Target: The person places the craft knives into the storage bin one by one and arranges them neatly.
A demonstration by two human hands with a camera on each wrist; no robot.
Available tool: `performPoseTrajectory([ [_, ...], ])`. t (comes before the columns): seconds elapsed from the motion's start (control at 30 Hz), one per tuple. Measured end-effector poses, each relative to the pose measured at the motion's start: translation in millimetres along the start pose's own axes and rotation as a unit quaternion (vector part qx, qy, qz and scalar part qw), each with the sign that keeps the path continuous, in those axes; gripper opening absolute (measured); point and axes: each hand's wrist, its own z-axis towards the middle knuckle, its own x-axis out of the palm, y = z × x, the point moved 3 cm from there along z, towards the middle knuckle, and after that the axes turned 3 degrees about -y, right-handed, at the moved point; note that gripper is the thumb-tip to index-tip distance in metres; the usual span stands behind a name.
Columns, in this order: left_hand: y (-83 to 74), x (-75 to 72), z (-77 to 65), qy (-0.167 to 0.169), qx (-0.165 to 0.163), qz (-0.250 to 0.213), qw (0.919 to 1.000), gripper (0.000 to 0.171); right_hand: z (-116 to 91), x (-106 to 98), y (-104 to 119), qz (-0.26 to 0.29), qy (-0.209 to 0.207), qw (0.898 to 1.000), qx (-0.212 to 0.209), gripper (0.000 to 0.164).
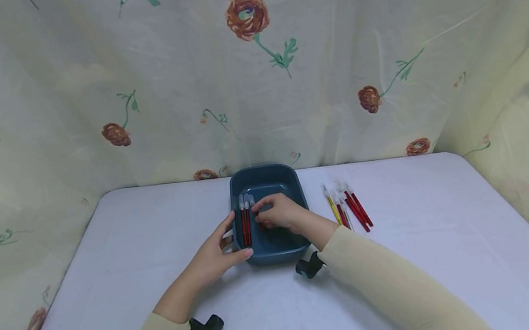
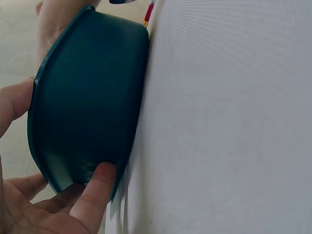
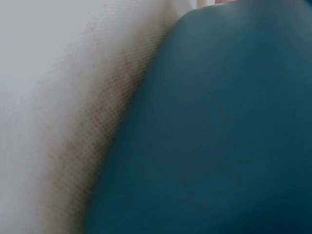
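Note:
A dark teal rectangular tub (image 1: 279,254) stands on the white table. My left hand (image 1: 214,258) holds it at the near left corner; the left wrist view shows the thumb on the rim and the fingers against the outer wall (image 2: 92,87). Red pens (image 1: 245,225) with clear caps lie side by side along the tub's left inside. Reaching in from the right, my right hand (image 1: 279,212) pinches another red pen (image 1: 261,226) beside them, mostly hidden by the fingers. The right wrist view shows only the tub's wall (image 3: 209,122) and white cloth.
Right of the tub lies a loose group of several red pens (image 1: 358,211) with a yellow pen (image 1: 333,206), their clear caps pointing away from me. A flowered curtain (image 1: 255,103) hangs behind the table's far edge.

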Motion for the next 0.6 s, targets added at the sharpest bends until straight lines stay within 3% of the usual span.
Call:
performPoseTrajectory([
  [0.6,5.8,-0.4,2.9,0.007,0.011,-0.012,0.9998,0.096,-3.7,-2.0,1.8,-0.006,0.009,1.0,-0.007,0.031],
])
